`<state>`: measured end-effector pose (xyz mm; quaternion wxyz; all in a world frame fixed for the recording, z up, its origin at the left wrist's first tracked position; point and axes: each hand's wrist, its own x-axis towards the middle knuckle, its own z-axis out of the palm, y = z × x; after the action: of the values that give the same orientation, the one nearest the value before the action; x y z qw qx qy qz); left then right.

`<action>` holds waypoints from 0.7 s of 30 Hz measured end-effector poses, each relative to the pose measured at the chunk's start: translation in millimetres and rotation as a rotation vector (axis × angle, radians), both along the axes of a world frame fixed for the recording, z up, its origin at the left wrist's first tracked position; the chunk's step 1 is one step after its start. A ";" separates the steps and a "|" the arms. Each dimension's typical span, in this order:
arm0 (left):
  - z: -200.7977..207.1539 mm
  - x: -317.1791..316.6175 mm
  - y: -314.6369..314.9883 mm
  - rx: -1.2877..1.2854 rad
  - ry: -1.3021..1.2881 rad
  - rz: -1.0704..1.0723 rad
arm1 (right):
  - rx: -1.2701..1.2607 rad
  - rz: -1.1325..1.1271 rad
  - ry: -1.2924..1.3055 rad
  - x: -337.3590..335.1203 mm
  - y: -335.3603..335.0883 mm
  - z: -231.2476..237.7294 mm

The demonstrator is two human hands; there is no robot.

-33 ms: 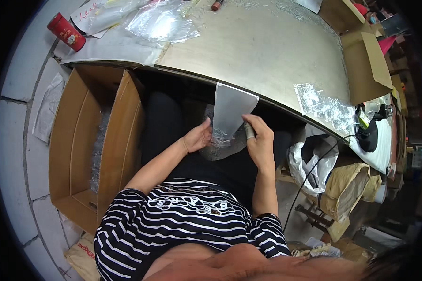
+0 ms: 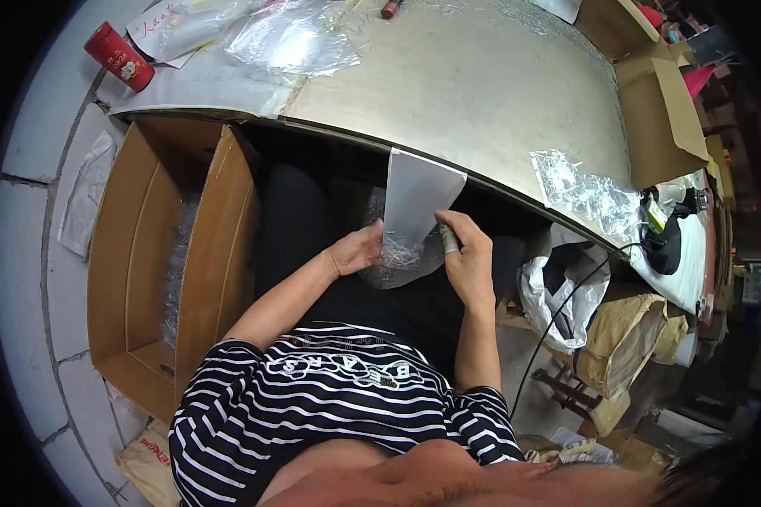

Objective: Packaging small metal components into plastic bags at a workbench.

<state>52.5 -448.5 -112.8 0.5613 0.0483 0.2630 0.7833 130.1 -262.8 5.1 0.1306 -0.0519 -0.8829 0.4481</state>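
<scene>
A translucent whitish flat panel (image 2: 423, 186) slopes down from the table's near edge toward my lap, narrowing at its lower end. Several thin clear plastic pieces (image 2: 402, 253) lie at that lower end, over a clear sheet with a rounded edge (image 2: 397, 277). Left of them is my left hand (image 2: 357, 251), thumb and fingers drawn together; whatever is between them is too small or clear to tell. Thumb and forefinger of my right hand (image 2: 468, 253) meet in a pinch by the panel's right edge, its content not discernible. A pale wrap (image 2: 451, 238) covers one right finger.
An open cardboard box (image 2: 135, 253) with clear plastic inside stands at my left. On the table (image 2: 473, 93) lie clear bags (image 2: 287, 42), a red can (image 2: 120, 57) and a plastic pile (image 2: 583, 194). A white bag (image 2: 558, 296) and black cable (image 2: 558, 313) hang at right.
My left fingertips have shifted slightly right, toward the clear pieces. The right hand has moved a touch; the panel stays in place.
</scene>
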 end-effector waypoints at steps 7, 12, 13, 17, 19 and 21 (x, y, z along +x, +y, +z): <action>-32.6 9.6 -5.0 -0.270 0.486 0.017 | 0.090 0.481 -0.306 13.1 -25.9 -29.7; -25.9 11.3 -6.9 -0.433 0.384 -0.055 | -0.054 0.158 -0.136 6.8 -21.6 -39.9; -18.1 12.5 -8.1 -0.440 0.351 -0.125 | -0.097 0.134 -0.144 7.3 -18.9 -37.3; 6.1 13.8 -19.6 -0.189 0.180 -0.203 | -0.257 0.057 -0.151 14.0 -3.6 -34.4; 13.0 8.3 -19.0 -0.238 0.205 -0.154 | -0.352 0.015 -0.242 13.5 2.8 -34.3; 21.4 7.6 -18.5 -0.245 0.230 -0.087 | -0.335 0.087 -0.227 15.4 2.5 -40.8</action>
<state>60.1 -467.1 -91.4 0.5625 0.0800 0.4168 0.7096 145.5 -260.3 -35.7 0.0005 -0.0849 -0.8064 0.5853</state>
